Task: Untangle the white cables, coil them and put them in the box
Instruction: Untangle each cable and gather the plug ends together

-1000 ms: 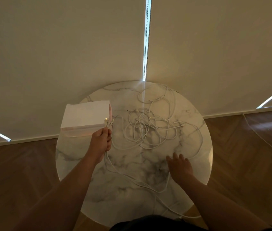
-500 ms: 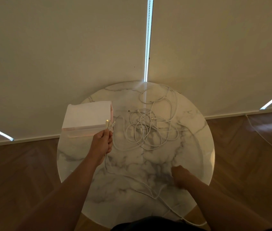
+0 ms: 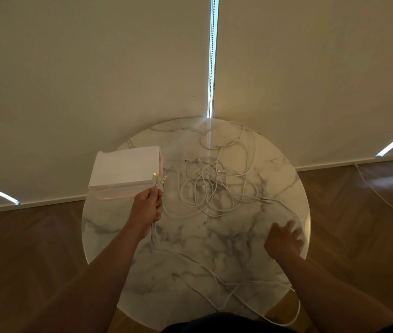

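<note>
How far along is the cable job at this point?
Done: little; several plug ends are gathered. In hand: the left hand grips those ends; the right hand, fingers spread, is near the right edge of the table. Left: the tangle lies uncoiled, and no cable shows in the box.

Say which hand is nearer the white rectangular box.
Left. The left hand grips white cable ends at the white rectangular box, by its near right corner; the right hand is open at the right edge of the round marble table, past the cable tangle.
</note>
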`<state>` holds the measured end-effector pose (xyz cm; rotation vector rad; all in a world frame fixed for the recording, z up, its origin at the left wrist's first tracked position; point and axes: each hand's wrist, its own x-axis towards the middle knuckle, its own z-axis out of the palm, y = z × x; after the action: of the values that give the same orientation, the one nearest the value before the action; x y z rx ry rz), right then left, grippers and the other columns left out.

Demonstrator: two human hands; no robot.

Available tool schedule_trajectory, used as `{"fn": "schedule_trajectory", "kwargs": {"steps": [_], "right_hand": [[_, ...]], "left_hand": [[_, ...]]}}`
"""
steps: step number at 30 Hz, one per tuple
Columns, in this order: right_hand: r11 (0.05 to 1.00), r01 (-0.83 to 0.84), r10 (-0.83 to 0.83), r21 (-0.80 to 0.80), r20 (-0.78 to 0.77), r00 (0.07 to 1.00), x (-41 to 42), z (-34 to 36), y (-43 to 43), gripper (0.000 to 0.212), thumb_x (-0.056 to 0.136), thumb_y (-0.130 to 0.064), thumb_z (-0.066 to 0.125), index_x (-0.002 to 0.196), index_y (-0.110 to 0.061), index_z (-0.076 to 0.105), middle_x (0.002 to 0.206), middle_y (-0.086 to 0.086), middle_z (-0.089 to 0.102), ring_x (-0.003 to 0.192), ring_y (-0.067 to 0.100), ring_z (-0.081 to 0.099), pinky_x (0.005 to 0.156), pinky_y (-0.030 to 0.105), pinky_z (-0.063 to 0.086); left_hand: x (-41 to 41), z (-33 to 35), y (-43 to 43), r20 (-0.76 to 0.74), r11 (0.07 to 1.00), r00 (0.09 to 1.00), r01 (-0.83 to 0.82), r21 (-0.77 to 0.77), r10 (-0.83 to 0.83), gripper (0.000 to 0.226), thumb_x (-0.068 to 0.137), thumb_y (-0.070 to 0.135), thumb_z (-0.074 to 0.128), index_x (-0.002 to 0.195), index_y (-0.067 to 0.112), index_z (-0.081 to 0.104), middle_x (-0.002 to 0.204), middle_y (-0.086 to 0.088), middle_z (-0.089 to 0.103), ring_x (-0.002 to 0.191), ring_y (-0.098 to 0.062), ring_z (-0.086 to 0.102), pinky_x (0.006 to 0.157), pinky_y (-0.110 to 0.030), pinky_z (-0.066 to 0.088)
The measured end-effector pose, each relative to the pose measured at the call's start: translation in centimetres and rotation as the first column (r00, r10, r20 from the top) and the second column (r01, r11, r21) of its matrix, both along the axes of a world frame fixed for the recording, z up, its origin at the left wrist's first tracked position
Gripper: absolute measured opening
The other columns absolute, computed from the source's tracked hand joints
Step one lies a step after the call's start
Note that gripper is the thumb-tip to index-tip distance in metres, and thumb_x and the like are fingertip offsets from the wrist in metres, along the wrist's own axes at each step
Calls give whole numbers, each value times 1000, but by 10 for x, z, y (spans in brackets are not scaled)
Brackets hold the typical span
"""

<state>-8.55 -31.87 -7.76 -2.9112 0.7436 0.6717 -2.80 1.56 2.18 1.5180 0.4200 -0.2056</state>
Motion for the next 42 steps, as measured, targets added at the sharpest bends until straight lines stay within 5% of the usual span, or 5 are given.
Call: {"fn": "schedule_trajectory", "kwargs": {"steps": [15, 25, 32, 35, 42], "right_hand": [[947, 302, -307, 106, 32, 951, -5, -10, -23, 30, 90, -16, 51, 118, -7, 54, 125, 16, 49, 121, 35, 46, 102, 44, 43], [881, 217, -312, 420, 173, 934, 6, 1, -9, 22, 92, -25, 58, 93, -5, 65, 97, 16, 66, 90, 33, 62, 69, 30, 41], [565, 532, -700, 631, 26, 713, 4, 15, -17, 26, 91, -13, 54, 110, 3, 61, 95, 19, 66, 84, 32, 68, 74, 36, 60], [655, 590, -696, 472, 74, 714, -6, 21, -23, 37, 101, -27, 44, 124, 1, 55, 122, 18, 60, 113, 33, 59, 90, 34, 52], [790, 447, -565, 420, 214, 797, -20, 34, 13, 58, 91, -18, 55, 141, 2, 33, 143, 25, 32, 120, 44, 48, 92, 46, 48]], "left_hand": [[3, -2, -6, -10, 1000, 1000, -3, -7, 3, 34, 107, 23, 32, 79, 11, 47, 47, 9, 32, 36, -5, 23, 38, -16, 16], [2, -3, -7, -8, 1000, 1000, 6, -18, -6, 34, 107, 24, 32, 78, 12, 47, 47, 9, 32, 36, -5, 23, 38, -15, 17], [4, -2, -13, -1, 999, 1000, 26, -27, -26, 35, 107, 23, 32, 77, 12, 46, 47, 9, 32, 36, -5, 23, 37, -15, 16], [6, -2, -15, -4, 999, 1000, 28, -40, -28, 35, 107, 23, 32, 77, 12, 46, 48, 8, 32, 36, -5, 22, 38, -15, 15], [6, -2, -23, -7, 997, 998, 59, -40, -59, 35, 107, 24, 33, 77, 13, 47, 48, 7, 32, 35, -5, 23, 37, -15, 16]]}}
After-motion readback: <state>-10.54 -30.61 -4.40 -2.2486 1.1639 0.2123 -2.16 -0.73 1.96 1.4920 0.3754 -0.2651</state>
